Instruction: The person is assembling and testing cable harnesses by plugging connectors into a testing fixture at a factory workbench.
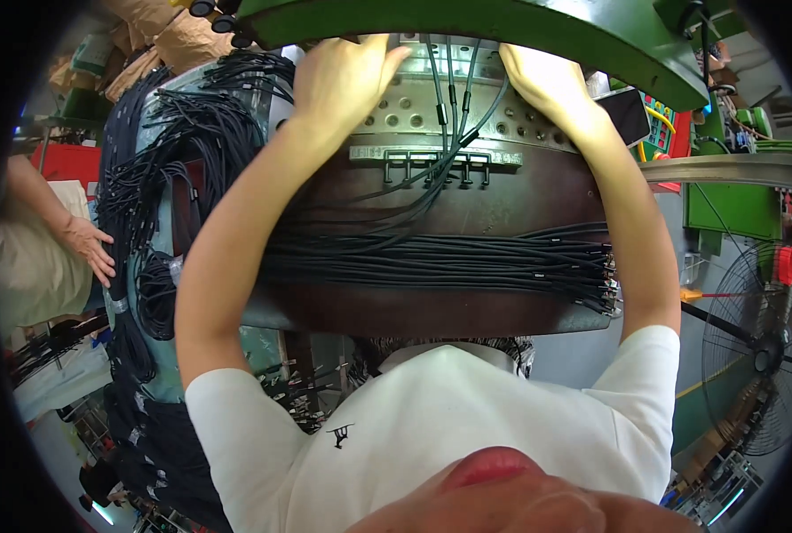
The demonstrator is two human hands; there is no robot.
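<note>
Both my arms reach forward to the metal plate with holes (pixel 400 93), under the curved green machine frame (pixel 467 22). My left hand (pixel 347 80) lies at the plate's left side, its thumb stretched inward and its other fingers mostly hidden. At the right side is my right hand (pixel 542 75), its fingertips hidden beneath the frame. Between them, several thin black cables (pixel 450 98) run toward me over a metal bar with black pegs (pixel 369 154). What either hand holds, if anything, is out of sight. A bundle of black cables (pixel 431 266) lies crosswise on the brown work surface (pixel 414 309) nearer me.
Large bunches of black cables (pixel 201 124) drape over a stand at the left. Another person's hand (pixel 85 244) rests beside them. A dark phone (pixel 622 115) and a red button panel (pixel 662 133) are by my right wrist. A caged fan (pixel 760 351) stands farther right.
</note>
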